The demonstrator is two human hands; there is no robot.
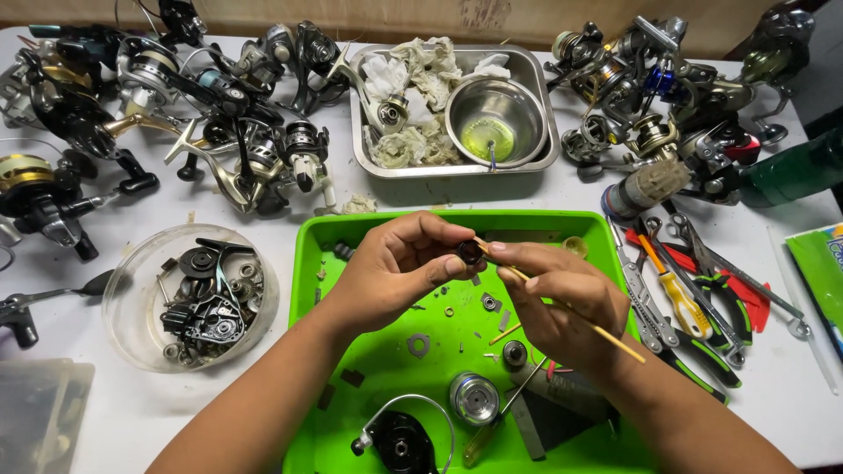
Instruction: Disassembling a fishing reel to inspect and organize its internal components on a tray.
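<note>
Nearest to us, at the bottom of the glossy green plastic tray [316, 230], lie a black reel body with a thin wire bail [400, 439] and a ribbed silver spool [474, 398], with small washers and screws scattered over the tray's smooth floor. Above them our left hand [395, 268] is curled nearly closed, pinching a small dark round part [470, 252] between thumb and fingertips, held just over the middle of the tray. Our right hand [558, 303] is closed around a thin pale wooden stick [606, 334], whose tip meets the dark part; the part looks ring-like and dull black, too small to tell more. To the left sits a clear round plastic container [123, 290] full of black gears and reel pieces. To the right lie pliers and screwdrivers [694, 298] with red, yellow and green handles, and at the right edge a green-and-white printed packet [821, 272]. Farther back stands a dented steel pan [537, 105] holding crumpled stained rags [413, 96] and a shiny steel bowl [496, 118] with yellow-green liquid. Heaps of metal fishing reels [176, 114] crowd the white table's [140, 412] far side.
</note>
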